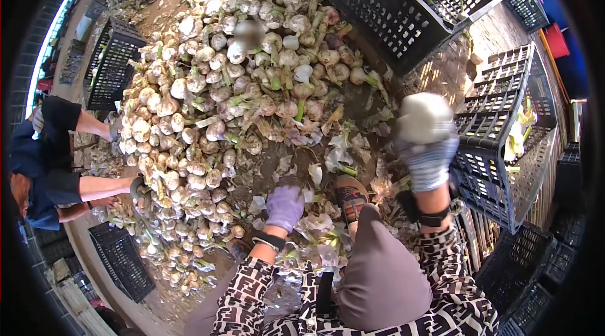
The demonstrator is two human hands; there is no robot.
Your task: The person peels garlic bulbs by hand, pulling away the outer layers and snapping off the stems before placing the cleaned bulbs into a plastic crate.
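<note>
Currently, right hand [426, 137] motion-blurred beside black crate [485, 175], left hand [285, 207] low over husks [315, 221], opening and grip of both indeterminable; garlic bulbs [220, 93] heaped loosely on ground [271, 163] ahead, so a knock could set some rolling.

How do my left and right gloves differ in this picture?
The left glove is purple; the right glove is whitish with grey stripes. The left glove looks fairly sharp; the right glove is blurred. The left glove appears near husks, the right glove beside a crate. Both wrists wear dark bands.
</note>
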